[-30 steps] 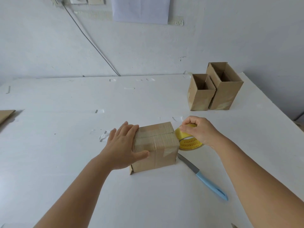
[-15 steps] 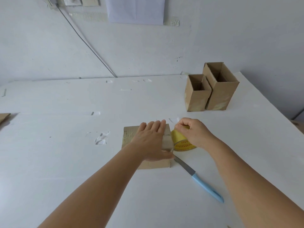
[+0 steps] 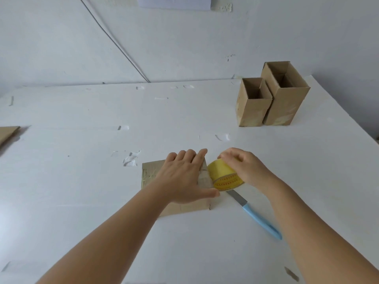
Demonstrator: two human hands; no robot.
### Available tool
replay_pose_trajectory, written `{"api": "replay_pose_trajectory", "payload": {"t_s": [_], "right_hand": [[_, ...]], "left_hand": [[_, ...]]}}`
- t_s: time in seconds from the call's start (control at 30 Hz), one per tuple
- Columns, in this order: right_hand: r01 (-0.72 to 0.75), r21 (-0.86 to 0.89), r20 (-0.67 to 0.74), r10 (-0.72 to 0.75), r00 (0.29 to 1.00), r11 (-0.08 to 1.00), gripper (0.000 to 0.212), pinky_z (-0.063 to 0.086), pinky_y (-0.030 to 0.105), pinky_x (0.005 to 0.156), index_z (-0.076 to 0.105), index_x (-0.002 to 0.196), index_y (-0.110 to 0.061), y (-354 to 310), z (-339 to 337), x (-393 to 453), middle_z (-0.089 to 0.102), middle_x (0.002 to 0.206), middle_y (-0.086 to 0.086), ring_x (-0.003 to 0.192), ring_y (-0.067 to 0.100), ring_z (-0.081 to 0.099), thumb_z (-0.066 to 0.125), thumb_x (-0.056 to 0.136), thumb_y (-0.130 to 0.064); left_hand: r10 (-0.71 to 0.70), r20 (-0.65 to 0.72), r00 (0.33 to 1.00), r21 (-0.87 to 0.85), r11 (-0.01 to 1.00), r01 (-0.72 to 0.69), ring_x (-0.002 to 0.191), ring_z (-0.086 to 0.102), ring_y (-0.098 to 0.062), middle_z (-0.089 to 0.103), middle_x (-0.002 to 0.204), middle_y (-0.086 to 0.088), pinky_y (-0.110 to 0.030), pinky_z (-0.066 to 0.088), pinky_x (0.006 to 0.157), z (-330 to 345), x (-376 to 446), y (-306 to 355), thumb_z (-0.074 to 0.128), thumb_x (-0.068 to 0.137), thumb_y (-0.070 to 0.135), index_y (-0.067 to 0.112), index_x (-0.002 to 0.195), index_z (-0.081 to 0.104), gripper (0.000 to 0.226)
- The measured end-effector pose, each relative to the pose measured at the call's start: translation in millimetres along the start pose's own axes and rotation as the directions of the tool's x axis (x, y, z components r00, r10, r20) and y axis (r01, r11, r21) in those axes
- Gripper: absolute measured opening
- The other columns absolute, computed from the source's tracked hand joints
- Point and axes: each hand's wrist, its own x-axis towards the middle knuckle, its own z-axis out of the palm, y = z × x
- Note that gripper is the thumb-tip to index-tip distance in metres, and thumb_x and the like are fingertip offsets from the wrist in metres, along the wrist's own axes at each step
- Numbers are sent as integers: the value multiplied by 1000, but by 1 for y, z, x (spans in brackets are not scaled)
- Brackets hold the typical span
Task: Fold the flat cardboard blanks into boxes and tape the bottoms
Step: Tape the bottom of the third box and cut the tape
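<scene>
A brown cardboard box (image 3: 151, 173) lies on the white table (image 3: 82, 191) in the middle, its taped end facing right. My left hand (image 3: 184, 177) lies flat on top of it with straight fingers, thumb along the right edge, covering most of the box. My right hand (image 3: 244, 169) grips a yellow roll of tape (image 3: 222, 177) lifted against the box's right end. Two finished open-topped boxes stand at the back right, a small box (image 3: 253, 103) and a taller box (image 3: 285, 95).
A knife with a light blue handle (image 3: 261, 221) lies on the table just right of the box, blade under the tape roll. A flat cardboard blank (image 3: 8, 133) shows at the left edge. Bits of stuck tape (image 3: 131, 158) mark the tabletop.
My left hand moved from the box's left side onto its top. The box now lies lower and flatter. My right hand raised the tape roll off the table against the box's end.
</scene>
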Motion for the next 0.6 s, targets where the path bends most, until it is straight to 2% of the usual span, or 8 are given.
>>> {"api": "replay_pose_trajectory", "payload": {"t_s": [0.03,0.1,0.13,0.2,0.3,0.4,0.47,0.6], "right_hand": [[-69,133,-5,70,998,989,35,48,30,79,68,92,-32,7,0,-2,68,89,-7,86,10,62,47,85,-59],[-165,437,24,171,985,884,38,48,33,82,66,101,-23,19,4,-7,68,96,3,89,17,63,48,90,-54],[-155,540,23,169,985,828,39,48,32,77,65,101,-18,21,7,-9,67,93,4,86,18,62,50,88,-52],[-76,602,-30,118,993,795,30,49,30,64,67,91,-20,20,12,-10,65,82,-1,78,16,60,60,81,-48],[17,455,-136,50,989,891,16,47,28,65,69,77,-28,13,8,-7,64,75,-10,75,11,59,67,76,-44],[-1,98,-189,19,982,995,12,44,23,70,66,76,-31,17,-5,-5,64,77,-17,78,5,58,65,81,-42],[-91,-133,-205,62,977,987,12,45,26,69,65,75,-33,24,-9,-8,65,82,-14,82,8,58,64,80,-43],[-100,-302,-251,22,968,948,13,47,33,78,62,73,-36,24,-8,-5,62,92,-9,91,15,53,62,80,-46]], "left_hand": [[0,-1,1000,-4,1000,-1,122,34,-17,38,132,6,-33,21,104,1,0,0,31,63,90,25,150,7,111],[1,-4,1000,-15,1000,-1,120,35,-16,39,131,7,-33,21,103,3,1,-1,29,62,91,27,149,9,110],[1,-5,1000,-23,1000,-1,120,35,-16,39,132,7,-33,22,102,3,1,-2,28,61,92,28,148,11,110],[1,-7,1000,-41,999,-1,122,36,-16,37,137,8,-33,23,100,3,1,-2,21,59,96,28,146,15,110],[-1,-21,1000,-45,999,0,122,37,-16,35,142,10,-34,25,98,5,0,-1,16,64,93,28,145,19,104],[-11,-24,1000,-37,999,10,121,38,-15,36,141,11,-34,26,99,6,2,0,21,68,89,29,144,20,96],[-9,-12,1000,-41,999,8,122,36,-15,36,140,11,-33,25,100,7,2,2,22,69,87,31,145,18,95],[24,79,997,-41,999,-21,121,34,-14,35,135,11,-32,22,99,-2,6,1,10,66,91,43,147,8,94]]}}
